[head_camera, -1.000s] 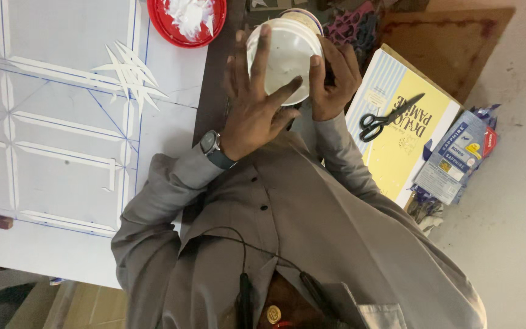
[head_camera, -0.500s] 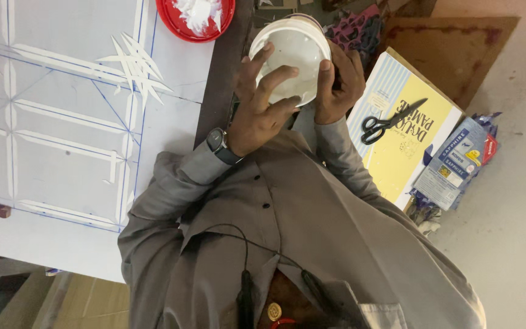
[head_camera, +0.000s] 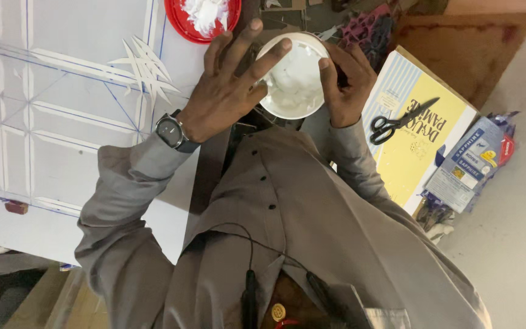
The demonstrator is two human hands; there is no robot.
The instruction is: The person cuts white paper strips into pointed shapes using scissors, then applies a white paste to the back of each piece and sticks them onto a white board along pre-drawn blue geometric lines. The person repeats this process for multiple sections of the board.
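A large white board [head_camera: 50, 122] ruled with blue lines fills the left side, one red eraser [head_camera: 16, 208] near its lower edge and one bunch of white paper strips [head_camera: 147, 67] fanned out near its right edge. A brown sheet of cardboard [head_camera: 476, 49] lies at the top right. Just below it sits one flat yellow box [head_camera: 418, 146], striped pale blue at its upper corner, with one pair of black scissors [head_camera: 400, 120] lying on top. Touching the box's right edge is one blue and white packet [head_camera: 473, 161] with a red end. One red plate [head_camera: 181, 21] holding white scraps sits at the top, just beside the left hand [head_camera: 226, 97]. That hand is spread, fingers laid across the rim of a round white tub [head_camera: 293, 79], a watch [head_camera: 171, 132] on its wrist. The right hand [head_camera: 345, 85] cups the tub's other side, fingers curled round its wall. The tub is held between both hands over dark clutter, above the person's chest
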